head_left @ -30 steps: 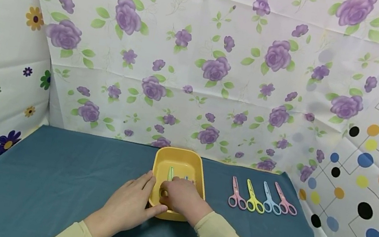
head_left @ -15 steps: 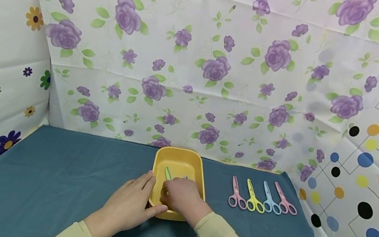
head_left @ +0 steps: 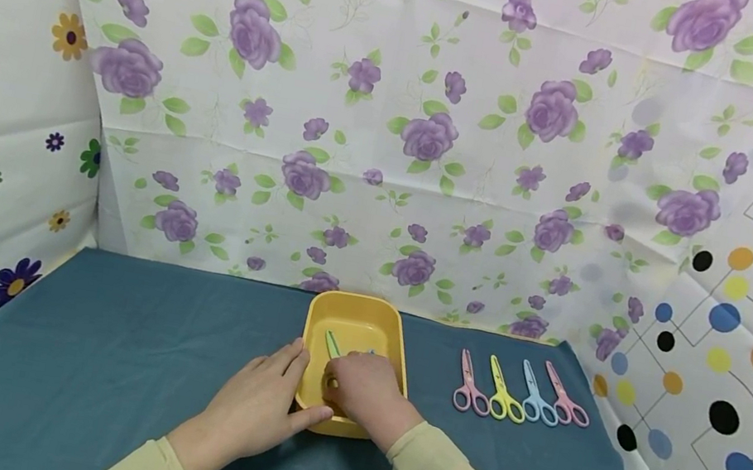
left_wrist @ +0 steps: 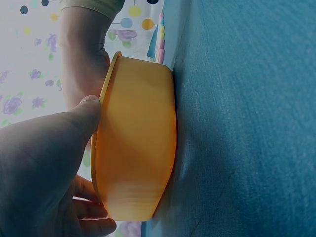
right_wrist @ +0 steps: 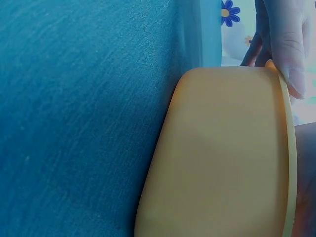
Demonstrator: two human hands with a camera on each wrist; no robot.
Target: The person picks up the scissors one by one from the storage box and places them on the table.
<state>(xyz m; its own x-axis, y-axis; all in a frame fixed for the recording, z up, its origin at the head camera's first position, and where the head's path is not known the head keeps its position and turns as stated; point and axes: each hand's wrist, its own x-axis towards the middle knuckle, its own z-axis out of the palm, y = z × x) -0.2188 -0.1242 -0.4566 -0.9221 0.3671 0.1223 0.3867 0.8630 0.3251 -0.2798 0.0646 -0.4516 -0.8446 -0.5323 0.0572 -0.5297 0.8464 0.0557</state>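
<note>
A yellow plastic tub (head_left: 363, 310) stands at the middle of the cloth. My left hand (head_left: 255, 400) rests against its near left corner, thumb on the near rim and the fairly straight fingers along the left side. Inside the tub, my right hand (head_left: 371, 387) is curled round a pair of scissors; their green blade end (head_left: 331, 343) points away, tilted to the left. The scissors' handles are mostly hidden by the hand. Just past the right knuckles a small bluish tip (head_left: 371, 352) shows, its kind unclear. Both wrist views show the tub's outer wall (left_wrist: 136, 133), but not its inside.
To the right of the tub lie several scissors in a row: pink scissors (head_left: 467, 385), yellow scissors (head_left: 503, 392), blue scissors (head_left: 535, 396) and another pink pair (head_left: 565, 399). A blue-green cloth (head_left: 95, 370) covers the table. Patterned sheets (head_left: 367, 116) hang at the back and sides.
The green blade end has swung from nearly straight ahead to a leftward tilt in the tub. My right hand has shifted very slightly; the left hand keeps its place.
</note>
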